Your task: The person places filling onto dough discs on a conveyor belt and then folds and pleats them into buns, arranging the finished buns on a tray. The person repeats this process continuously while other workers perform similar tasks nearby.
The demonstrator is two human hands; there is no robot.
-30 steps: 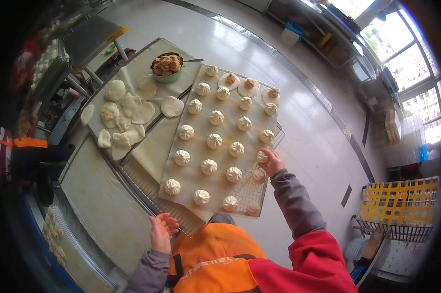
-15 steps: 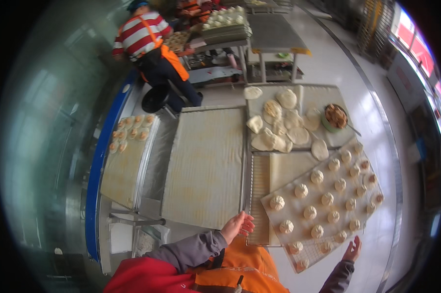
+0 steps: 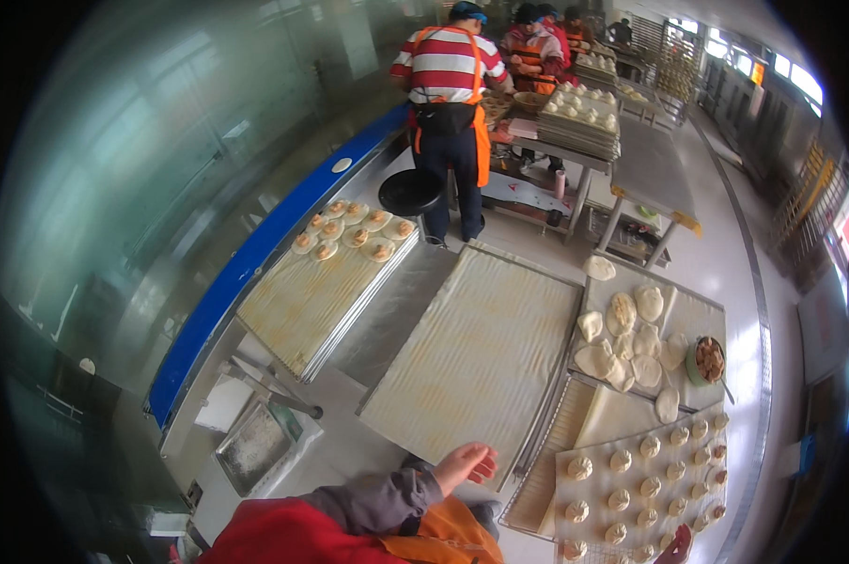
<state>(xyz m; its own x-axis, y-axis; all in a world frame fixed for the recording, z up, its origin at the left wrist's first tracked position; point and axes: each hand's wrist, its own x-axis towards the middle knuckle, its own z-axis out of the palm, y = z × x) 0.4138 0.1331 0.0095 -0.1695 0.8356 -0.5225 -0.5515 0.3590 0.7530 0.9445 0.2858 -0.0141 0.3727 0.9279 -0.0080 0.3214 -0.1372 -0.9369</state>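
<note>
Pretty loud colours tbh: bright red top (image 3: 279, 534) with a kinda wrinkly grey lower sleeve (image 3: 377, 505) that bunches up. There's an orange apron (image 3: 450, 534) too.

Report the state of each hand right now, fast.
Left hand: open, fingers loosely curled, nothing seen in it.
Right hand: near the pleated buns, partly cut off; open or closed cannot be told.

Buns (image 3: 651, 487) and aproned workers (image 3: 451, 115) mark a commercial kitchen.

Windows (image 3: 800, 80) glare at right, the corners black.
</note>
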